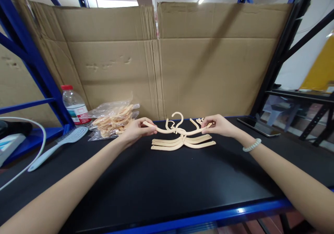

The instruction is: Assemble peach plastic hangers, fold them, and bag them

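A cream plastic clothes hanger [193, 133] is held level above the black tabletop, its hook pointing up and away. My left hand [138, 130] pinches the end of its left arm. At the other end, my right hand [217, 124] grips the right arm's tip between thumb and fingers. Just below lie several like hangers [167, 148], stacked flat with their arms spread to both sides. Behind the held hanger, more cream hanger parts [193, 123] show, partly hidden by it and by my right hand.
Left of my hands sits a clear plastic bag of cream pieces [113, 119]. Beyond it stands a water bottle [74, 105] with a red cap. A light blue hairbrush [62, 145] and a white cable [43, 147] lie at left; a phone [257, 126] rests at right. Cardboard [208, 60] walls the back.
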